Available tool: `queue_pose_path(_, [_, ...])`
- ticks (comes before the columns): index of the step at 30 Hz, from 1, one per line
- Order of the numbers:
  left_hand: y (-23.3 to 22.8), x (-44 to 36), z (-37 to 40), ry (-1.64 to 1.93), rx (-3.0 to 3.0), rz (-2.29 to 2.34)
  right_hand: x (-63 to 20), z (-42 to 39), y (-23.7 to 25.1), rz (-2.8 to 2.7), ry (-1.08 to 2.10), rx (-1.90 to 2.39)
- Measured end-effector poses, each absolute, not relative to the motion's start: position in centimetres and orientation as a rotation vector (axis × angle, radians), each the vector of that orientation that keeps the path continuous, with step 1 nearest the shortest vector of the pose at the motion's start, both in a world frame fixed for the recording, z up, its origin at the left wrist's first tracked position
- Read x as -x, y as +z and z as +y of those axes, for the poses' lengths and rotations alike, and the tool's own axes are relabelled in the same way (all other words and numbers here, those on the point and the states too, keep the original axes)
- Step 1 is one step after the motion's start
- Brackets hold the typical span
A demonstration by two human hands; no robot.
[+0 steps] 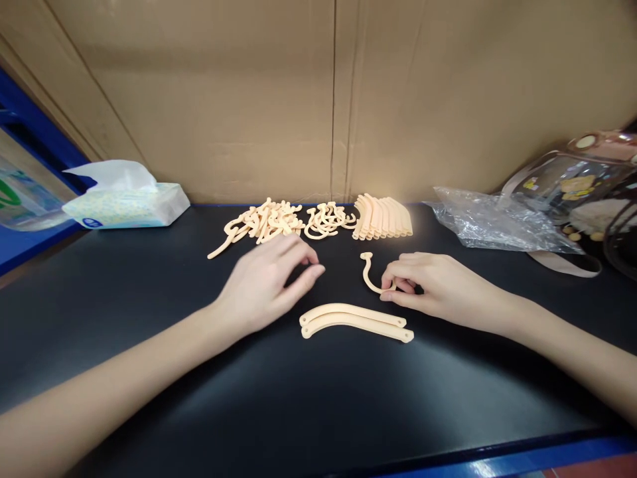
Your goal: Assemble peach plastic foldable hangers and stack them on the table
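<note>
My right hand pinches a curved beige hook piece between thumb and fingers, its knobbed end pointing away from me. My left hand hovers over the table with fingers curled and thumb apart, holding nothing. Between the hands and nearer to me, two long curved beige strips with holes at their ends lie side by side. Beyond the left hand is a heap of beige S-shaped pieces. Beside it sits a small pile of hook pieces, then a neat row of curved strips.
A tissue pack stands at the back left of the black table. At the back right lie a crumpled clear plastic bag and a transparent bag with a strap. A cardboard wall closes off the back.
</note>
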State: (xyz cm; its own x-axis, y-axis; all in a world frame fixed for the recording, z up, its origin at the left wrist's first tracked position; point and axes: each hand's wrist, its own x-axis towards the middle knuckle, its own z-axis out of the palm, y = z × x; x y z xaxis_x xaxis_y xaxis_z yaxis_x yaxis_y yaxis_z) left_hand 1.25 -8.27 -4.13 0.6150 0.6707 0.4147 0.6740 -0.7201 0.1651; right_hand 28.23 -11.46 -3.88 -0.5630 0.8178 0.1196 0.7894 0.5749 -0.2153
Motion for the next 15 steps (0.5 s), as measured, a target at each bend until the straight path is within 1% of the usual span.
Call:
queue_pose_path(3, [-3.9, -0.3, -6.8, -0.713, 2.548, -1.286, -28.4, -11.4, -3.9, -2.59, 0.201, 1.378])
queue_pose_path(6, [-4.2, 0.3, -5.7, -0.648, 2.405, -1.348, -28.6, -11.3, -4.0, -2.583, 0.228, 1.378])
queue_pose_path(10, [-4.8, 0.3, -5.2, -0.573, 2.41, -1.366, -28.8, -11.1, -4.1, -2.579, 0.25, 1.375])
queue_pose_path(15, [-5.1, 0.2, -4.9, -0.576, 2.421, -1.393, -28.6, -11.1, -4.1, -2.585, 0.268, 1.376])
